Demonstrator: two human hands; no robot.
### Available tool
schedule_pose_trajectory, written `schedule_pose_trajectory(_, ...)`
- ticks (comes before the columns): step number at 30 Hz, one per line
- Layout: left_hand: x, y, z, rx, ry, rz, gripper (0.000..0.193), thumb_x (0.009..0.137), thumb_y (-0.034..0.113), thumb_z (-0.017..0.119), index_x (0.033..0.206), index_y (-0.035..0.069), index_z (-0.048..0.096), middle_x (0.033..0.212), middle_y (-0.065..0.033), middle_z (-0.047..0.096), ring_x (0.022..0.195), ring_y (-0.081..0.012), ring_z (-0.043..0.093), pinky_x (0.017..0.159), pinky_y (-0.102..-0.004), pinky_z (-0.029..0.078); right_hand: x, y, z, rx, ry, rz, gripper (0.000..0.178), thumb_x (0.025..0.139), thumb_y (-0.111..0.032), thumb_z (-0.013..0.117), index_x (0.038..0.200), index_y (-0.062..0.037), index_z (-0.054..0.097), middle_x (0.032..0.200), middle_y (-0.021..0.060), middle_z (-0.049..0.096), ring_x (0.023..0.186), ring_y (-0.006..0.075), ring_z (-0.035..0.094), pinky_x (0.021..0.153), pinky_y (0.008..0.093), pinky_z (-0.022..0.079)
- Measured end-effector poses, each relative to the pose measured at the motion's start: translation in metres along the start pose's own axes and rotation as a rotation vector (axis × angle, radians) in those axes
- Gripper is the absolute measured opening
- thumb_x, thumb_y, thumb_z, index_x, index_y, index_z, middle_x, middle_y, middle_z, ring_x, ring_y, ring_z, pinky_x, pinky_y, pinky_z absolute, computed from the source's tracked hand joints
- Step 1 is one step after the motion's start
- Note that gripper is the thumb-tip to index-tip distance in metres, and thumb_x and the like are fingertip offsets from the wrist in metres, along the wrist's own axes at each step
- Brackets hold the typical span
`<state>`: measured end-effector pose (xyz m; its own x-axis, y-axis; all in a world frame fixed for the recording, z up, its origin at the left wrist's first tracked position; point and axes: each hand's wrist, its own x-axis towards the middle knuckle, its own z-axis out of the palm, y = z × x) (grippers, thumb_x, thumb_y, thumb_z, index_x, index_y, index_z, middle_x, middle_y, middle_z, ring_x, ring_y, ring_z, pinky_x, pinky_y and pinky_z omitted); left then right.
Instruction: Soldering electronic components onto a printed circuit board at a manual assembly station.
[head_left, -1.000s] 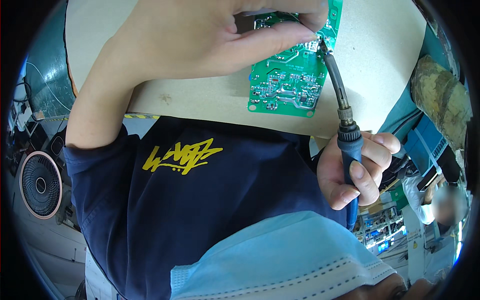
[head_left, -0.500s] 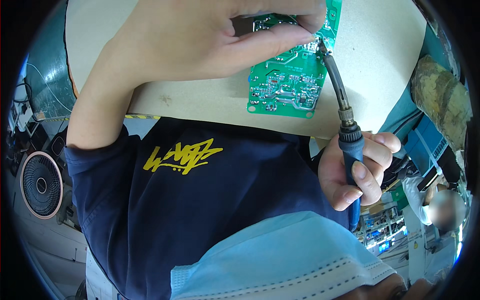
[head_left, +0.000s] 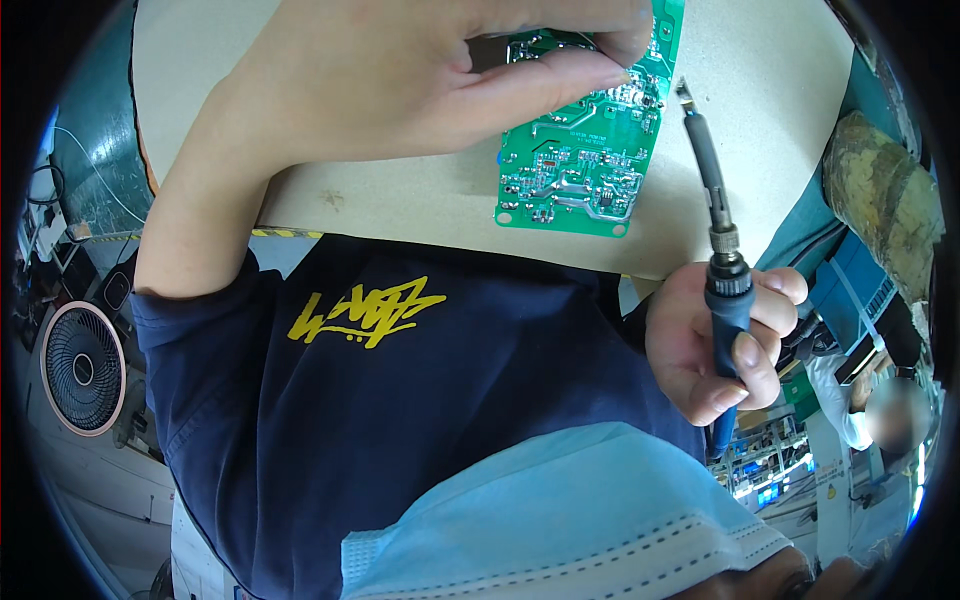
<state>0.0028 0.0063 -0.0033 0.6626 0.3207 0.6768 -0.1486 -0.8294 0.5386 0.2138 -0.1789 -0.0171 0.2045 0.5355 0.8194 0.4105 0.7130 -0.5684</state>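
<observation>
The right hand (head_left: 683, 340) has its fingers wrapped around the blue handle of a soldering iron (head_left: 729, 310), tip pointing toward the top of the view, just beside the right edge of a green circuit board (head_left: 575, 175) and clear of it. The board is over a tan sheet (head_left: 770, 130). The left hand (head_left: 415, 90) arches across the board's upper part, thumb and forefinger tips close together; whether they pinch anything cannot be told.

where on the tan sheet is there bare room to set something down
Right of the soldering iron, and left of the left forearm. It's crowded at the green circuit board, where the left hand reaches over.
</observation>
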Motion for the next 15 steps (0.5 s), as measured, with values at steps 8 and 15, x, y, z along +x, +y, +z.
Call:
schedule_pose_trajectory(8,0.001,0.001,-0.001,0.005,-0.012,0.004,0.014,0.068,0.002,0.077,0.079,0.003,0.069,0.064,-0.0053,0.055,0.057,-0.0207,0.052,0.060,-0.0321,0.043,0.004,-0.004,0.001,-0.067,-0.046,0.079,0.033,0.096,-0.034,0.037,0.099,-0.0079,0.057,0.061,0.0016,0.045,0.060,0.0176,0.050,0.079,0.0448,0.034)
schedule_pose_trajectory(15,0.002,0.004,-0.005,0.008,-0.028,-0.021,0.012,0.069,0.002,0.076,0.078,0.004,0.068,0.064,-0.0050,0.054,0.057,-0.0213,0.051,0.060,-0.0325,0.043,0.021,-0.015,0.010,-0.146,-0.138,0.020,0.033,0.092,-0.033,0.039,0.096,-0.0080,0.060,0.062,-0.0008,0.043,0.059,0.0159,0.047,0.078,0.0418,0.035)
